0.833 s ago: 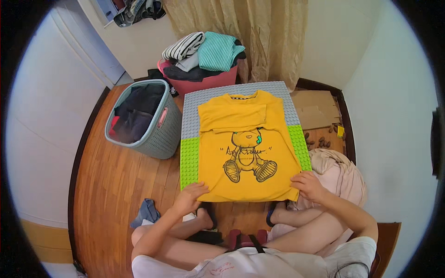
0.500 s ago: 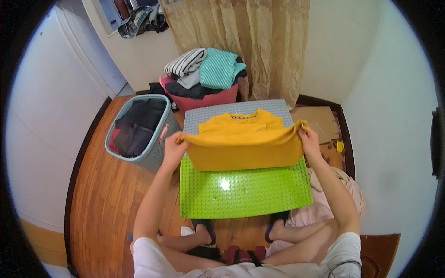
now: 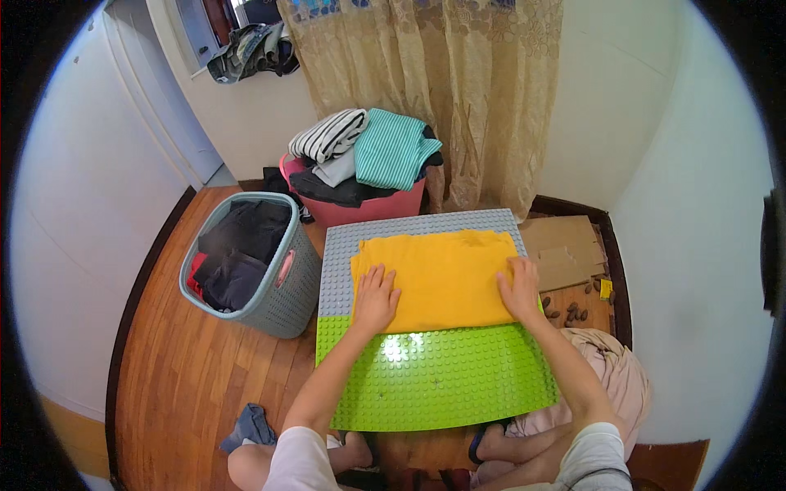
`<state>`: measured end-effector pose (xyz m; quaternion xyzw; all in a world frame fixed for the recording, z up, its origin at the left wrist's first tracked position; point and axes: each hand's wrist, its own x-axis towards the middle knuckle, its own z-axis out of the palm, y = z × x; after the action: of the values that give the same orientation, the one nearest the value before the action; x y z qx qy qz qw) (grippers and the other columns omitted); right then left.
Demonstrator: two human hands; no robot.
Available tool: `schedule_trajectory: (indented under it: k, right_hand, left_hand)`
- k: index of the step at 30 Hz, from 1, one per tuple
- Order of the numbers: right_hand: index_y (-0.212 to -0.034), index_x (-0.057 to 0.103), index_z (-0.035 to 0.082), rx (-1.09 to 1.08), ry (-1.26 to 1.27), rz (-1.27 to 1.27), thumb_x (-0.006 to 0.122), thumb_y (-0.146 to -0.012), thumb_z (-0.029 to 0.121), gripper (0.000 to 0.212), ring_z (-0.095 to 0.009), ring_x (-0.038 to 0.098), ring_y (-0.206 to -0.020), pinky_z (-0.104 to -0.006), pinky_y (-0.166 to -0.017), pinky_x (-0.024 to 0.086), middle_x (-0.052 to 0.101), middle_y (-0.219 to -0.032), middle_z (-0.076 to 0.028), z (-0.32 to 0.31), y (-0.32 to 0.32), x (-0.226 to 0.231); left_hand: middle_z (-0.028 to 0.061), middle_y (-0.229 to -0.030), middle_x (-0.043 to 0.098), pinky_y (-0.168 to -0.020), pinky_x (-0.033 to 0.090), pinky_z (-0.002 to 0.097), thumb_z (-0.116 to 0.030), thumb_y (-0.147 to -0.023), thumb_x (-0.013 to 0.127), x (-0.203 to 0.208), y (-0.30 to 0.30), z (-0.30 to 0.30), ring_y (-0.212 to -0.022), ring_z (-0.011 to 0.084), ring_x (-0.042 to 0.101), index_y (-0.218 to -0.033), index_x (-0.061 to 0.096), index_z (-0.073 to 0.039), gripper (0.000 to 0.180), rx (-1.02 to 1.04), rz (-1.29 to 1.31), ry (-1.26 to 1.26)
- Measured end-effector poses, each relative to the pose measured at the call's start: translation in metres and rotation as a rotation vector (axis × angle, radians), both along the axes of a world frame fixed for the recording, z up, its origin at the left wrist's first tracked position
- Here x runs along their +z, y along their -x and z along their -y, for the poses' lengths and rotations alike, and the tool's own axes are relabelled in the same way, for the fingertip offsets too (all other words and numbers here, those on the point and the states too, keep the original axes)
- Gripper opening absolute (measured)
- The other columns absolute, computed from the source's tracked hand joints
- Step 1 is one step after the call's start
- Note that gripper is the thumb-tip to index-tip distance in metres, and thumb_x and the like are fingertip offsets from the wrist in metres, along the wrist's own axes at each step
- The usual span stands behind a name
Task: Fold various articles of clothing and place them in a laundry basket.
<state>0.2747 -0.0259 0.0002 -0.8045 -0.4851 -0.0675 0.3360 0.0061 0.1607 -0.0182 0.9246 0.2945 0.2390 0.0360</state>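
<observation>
Working on a yellow fabric garment (image 3: 446, 282) folded into a wide flat rectangle, lying mostly on the far half of the grey-and-lime-green studded plastic tabletop (image 3: 458, 380), lapping slightly onto the green near half. Resting left hand (image 3: 375, 299) palm-down on the garment's left end, fingers a little apart, clamping nothing. Resting right hand (image 3: 520, 288) at the garment's right end, thumb apart from fingers, showing no pinch.

Reading the step as flattening and squaring the fold. Probably calling for light, even pressure, pushing outward from the middle toward the tabletop's left and right edges, not dragging fabric across studs. Seeing a rumple along the garment's far edge, right of middle, plus layers not quite flush at the left end; probably needing evening out. Aiming for a near fold parallel to the tabletop's near edge. Risking skew by pressing harder on one side. Minding the pale blue plastic laundry basket (image 3: 295, 311) just beside the tabletop's left edge.
</observation>
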Motion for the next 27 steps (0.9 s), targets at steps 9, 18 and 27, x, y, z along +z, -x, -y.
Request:
schedule_trajectory:
  k: [9, 18, 27]
  right_hand:
    - [-0.104, 0.051, 0.003, 0.426, 0.246, 0.396, 0.065, -0.074, 0.027, 0.041, -0.029, 0.046, -0.1, -0.0392, -0.083, 0.04, 0.049, -0.102, -0.013, 0.07, 0.008, 0.029]
    - [-0.084, 0.051, 0.006, 0.641, 0.441, 0.637, 0.055, -0.071, 0.013, 0.015, -0.024, 0.053, -0.083, -0.0344, -0.069, 0.048, 0.051, -0.082, -0.007, 0.086, 0.012, 0.044]
    - [-0.085, 0.051, 0.003, 0.401, 0.478, 0.354, 0.057, -0.07, 0.009, 0.017, -0.029, 0.056, -0.081, -0.0369, -0.068, 0.049, 0.055, -0.088, -0.01, 0.108, 0.03, 0.053]
  left_hand:
    - [0.0203, -0.107, 0.054, -0.084, 0.041, 0.042, -0.011, -0.076, 0.063, 0.027, 0.073, 0.033, -0.101, 0.0341, 0.052, -0.105, 0.052, -0.002, 0.033, 0.175, 0.035, 0.234]
    - [0.0151, -0.075, 0.062, -0.066, 0.047, 0.0436, -0.01, -0.071, 0.06, 0.046, 0.104, 0.035, -0.073, 0.0341, 0.061, -0.094, 0.051, -0.004, 0.025, 0.325, -0.072, 0.561]
    - [0.0197, -0.094, 0.061, -0.075, 0.047, 0.0434, -0.014, -0.074, 0.057, 0.07, 0.106, 0.078, -0.091, 0.0365, 0.059, -0.091, 0.05, 0.0, 0.023, 0.273, -0.547, 0.506]
